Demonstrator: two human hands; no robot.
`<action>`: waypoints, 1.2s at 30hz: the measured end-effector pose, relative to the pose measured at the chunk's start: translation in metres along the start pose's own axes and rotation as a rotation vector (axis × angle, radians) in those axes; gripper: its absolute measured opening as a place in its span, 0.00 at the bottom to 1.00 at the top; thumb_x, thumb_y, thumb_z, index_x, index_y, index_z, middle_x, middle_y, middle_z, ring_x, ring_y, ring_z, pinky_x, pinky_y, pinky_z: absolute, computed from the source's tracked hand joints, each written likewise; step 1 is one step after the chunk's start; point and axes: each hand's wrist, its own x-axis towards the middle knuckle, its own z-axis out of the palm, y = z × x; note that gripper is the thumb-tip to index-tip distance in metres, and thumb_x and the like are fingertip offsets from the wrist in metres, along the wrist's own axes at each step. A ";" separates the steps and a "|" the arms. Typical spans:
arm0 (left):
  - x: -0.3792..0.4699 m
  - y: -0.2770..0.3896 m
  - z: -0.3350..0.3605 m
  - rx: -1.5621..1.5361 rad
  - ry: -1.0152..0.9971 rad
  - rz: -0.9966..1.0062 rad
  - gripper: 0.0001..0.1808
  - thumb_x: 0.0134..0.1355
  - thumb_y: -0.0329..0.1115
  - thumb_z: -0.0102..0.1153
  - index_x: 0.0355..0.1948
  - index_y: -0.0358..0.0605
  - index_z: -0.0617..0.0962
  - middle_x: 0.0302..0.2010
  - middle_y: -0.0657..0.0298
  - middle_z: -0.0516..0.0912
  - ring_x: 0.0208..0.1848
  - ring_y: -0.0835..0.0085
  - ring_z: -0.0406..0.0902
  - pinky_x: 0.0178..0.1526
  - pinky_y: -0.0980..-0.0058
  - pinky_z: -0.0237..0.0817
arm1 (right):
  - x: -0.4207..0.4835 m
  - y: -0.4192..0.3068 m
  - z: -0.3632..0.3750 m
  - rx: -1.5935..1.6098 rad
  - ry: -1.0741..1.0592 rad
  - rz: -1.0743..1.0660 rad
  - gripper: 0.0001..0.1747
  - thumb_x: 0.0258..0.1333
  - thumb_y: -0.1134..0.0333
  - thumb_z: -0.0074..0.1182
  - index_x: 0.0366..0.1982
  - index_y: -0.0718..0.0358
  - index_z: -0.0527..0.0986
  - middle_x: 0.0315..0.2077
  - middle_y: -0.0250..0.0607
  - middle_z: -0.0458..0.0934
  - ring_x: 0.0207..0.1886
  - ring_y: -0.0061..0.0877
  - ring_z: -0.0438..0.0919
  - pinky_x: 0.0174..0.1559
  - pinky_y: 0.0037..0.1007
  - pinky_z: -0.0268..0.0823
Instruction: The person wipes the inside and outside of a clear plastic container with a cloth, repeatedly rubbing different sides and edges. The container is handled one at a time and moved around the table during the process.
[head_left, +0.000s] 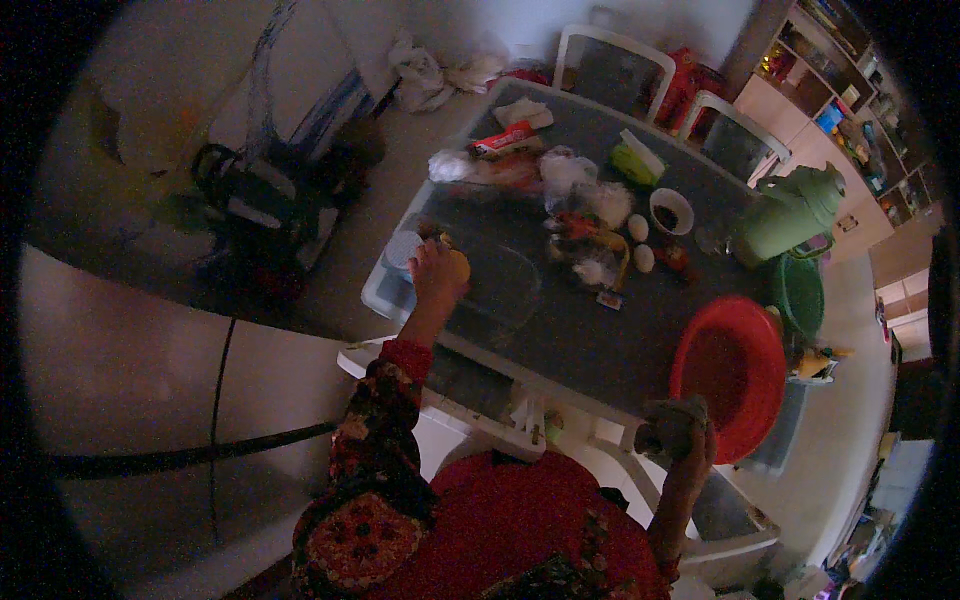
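At the left end of the dark-topped table (510, 330), my left hand (436, 270) is closed over a yellow rounded object (458, 264). Its exact kind is unclear because my fingers and the blur hide much of it. A pale round lid or container (403, 249) lies beside those fingers, and small dark items sit just beyond them. My right hand (705, 442) grips a crumpled grey-brown cloth (675, 424) near the front edge of the table. Right behind that cloth is a large red plastic basin (731, 375).
Two eggs (638, 228), a bowl with dark contents (671, 211), plastic bags (568, 174), a green packet (637, 159) and a red box (504, 139) occupy the table. A green thermos (791, 214) stands right. Chairs (615, 71) border the table; a refrigerator-like cabinet (150, 375) is left.
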 end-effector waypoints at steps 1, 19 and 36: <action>0.002 0.002 0.003 -0.077 0.001 -0.045 0.44 0.44 0.54 0.74 0.57 0.41 0.73 0.58 0.56 0.72 0.62 0.55 0.68 0.58 0.52 0.62 | -0.001 0.002 -0.001 0.010 0.002 -0.012 0.20 0.66 0.54 0.54 0.48 0.63 0.79 0.33 0.36 0.84 0.28 0.20 0.78 0.25 0.23 0.65; -0.083 0.145 -0.068 -0.634 -0.083 0.557 0.38 0.45 0.39 0.75 0.55 0.36 0.70 0.52 0.46 0.74 0.55 0.50 0.74 0.51 0.55 0.72 | -0.010 -0.011 -0.010 -0.085 -0.094 0.013 0.27 0.65 0.58 0.46 0.60 0.66 0.72 0.53 0.47 0.78 0.53 0.34 0.79 0.55 0.36 0.70; -0.071 0.158 0.009 -0.568 0.139 0.664 0.51 0.43 0.40 0.78 0.67 0.43 0.64 0.66 0.47 0.64 0.66 0.46 0.65 0.64 0.50 0.62 | -0.016 -0.002 -0.017 -0.017 -0.035 -0.030 0.23 0.63 0.57 0.49 0.53 0.66 0.75 0.44 0.44 0.81 0.42 0.29 0.79 0.44 0.31 0.69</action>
